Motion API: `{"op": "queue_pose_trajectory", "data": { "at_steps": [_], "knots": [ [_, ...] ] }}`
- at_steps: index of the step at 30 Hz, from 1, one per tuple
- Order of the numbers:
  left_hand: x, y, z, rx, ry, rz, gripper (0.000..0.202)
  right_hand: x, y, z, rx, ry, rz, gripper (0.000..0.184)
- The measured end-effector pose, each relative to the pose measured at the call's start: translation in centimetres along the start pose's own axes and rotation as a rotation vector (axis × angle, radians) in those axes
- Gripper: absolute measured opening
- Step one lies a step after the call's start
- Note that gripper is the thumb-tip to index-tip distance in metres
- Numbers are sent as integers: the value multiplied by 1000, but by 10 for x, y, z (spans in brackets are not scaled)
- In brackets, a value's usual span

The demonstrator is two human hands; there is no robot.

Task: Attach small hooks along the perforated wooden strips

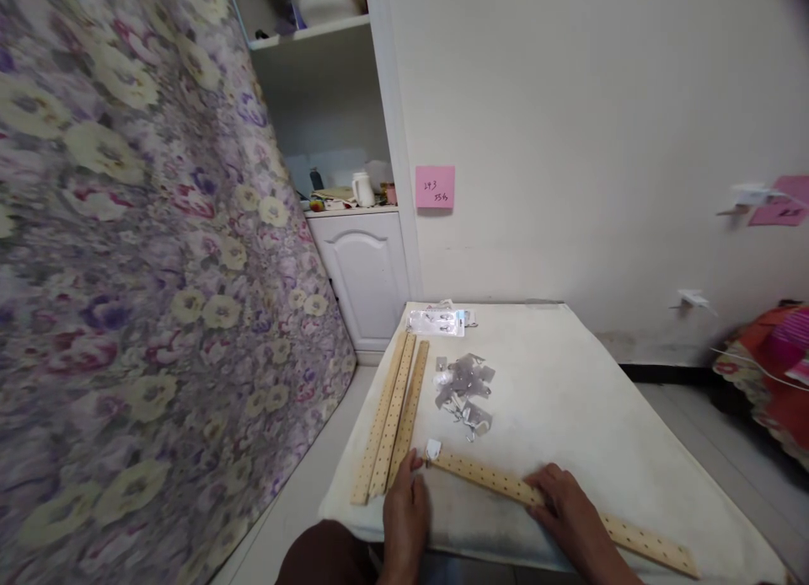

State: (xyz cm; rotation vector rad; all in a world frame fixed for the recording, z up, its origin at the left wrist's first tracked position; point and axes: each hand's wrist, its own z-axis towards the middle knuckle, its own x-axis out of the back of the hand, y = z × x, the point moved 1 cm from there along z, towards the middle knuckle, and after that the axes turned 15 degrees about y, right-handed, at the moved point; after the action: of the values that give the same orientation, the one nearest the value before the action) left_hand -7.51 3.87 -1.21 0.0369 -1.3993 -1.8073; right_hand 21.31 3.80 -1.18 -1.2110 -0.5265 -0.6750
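Note:
A long perforated wooden strip point(486, 477) lies slantwise across the front of the table. My right hand point(565, 505) is closed round its middle. At the strip's left end, my left hand point(405, 505) has its fingers drawn together, fingertips right by a small white-backed hook point(433, 448); what they pinch is too small to make out. Beyond the strip sits a loose pile of hooks on clear square pads point(466, 384), some with metal hooks showing. Left of the pile, more perforated wooden strips point(395, 404) lie side by side, pointing away from me.
Clear packaging point(436, 320) lies at the far left of the pale-covered table point(556, 383). A floral curtain point(158, 273) hangs at left, beside a white cabinet point(365, 273) with shelves. A pink note point(435, 187) is stuck to the wall. Red fabric point(762, 374) is at right.

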Motion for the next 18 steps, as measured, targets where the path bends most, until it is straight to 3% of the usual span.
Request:
{"op": "queue_pose_trajectory", "data": {
  "at_steps": [5, 11, 15, 18],
  "knots": [
    [-8, -1, 3, -35, -1, 48, 43, -6, 5, -6, -30, 49, 5, 27],
    [-11, -1, -3, -70, -26, 168, 42, -3, 1, -5, -44, 15, 59, 20],
    [-12, -2, -5, -89, -34, 223, 40, -10, -7, 15, -94, 25, 144, 24],
    [-13, -5, -6, -110, -19, 234, 40, -24, -17, 45, -50, 97, 175, 27]
  ]
}}
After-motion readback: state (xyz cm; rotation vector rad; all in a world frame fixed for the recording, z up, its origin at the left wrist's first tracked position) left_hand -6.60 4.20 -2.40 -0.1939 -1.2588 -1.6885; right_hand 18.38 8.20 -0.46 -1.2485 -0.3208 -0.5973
